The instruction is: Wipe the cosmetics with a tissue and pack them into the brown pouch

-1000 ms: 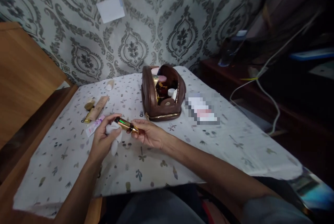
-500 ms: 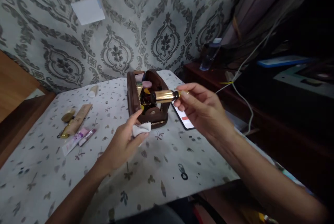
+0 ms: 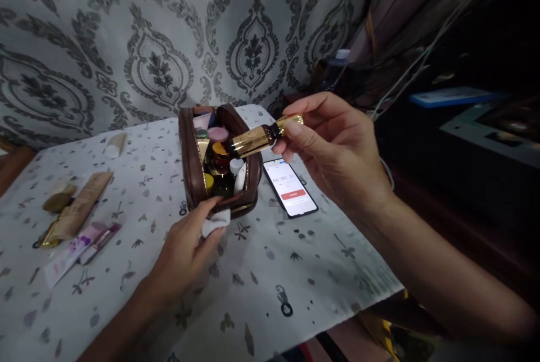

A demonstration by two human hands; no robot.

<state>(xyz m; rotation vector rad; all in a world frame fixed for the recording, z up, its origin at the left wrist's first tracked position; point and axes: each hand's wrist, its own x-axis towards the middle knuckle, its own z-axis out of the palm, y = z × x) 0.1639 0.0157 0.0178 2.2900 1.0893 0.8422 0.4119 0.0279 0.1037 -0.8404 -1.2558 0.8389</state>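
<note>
My right hand (image 3: 333, 145) pinches the gold cap of a small dark bottle (image 3: 253, 140) with a gold label. The bottle is tilted, its base over the open brown bag (image 3: 189, 165). Inside the bag are an amber jar with a gold lid (image 3: 220, 151), a pink item (image 3: 218, 134), a white-capped bottle (image 3: 237, 167) and several other containers. My left hand (image 3: 188, 241) holds a folded white cloth (image 3: 216, 223) between thumb and fingers, its fingertips at the bag's near edge.
A phone (image 3: 292, 189) showing a timer lies right of the bag. At left are a beige tube (image 3: 84, 204), a white-and-purple tube (image 3: 73, 249), a lip gloss tube (image 3: 100, 244) and a small cream tube (image 3: 115, 145). A water bottle (image 3: 335, 69) stands behind, at right.
The view has shifted, showing more of the bag's contents and the phone. The dark bottle has lifted clear of the items in the bag and tilted, still in my right hand. My left hand keeps the cloth.
</note>
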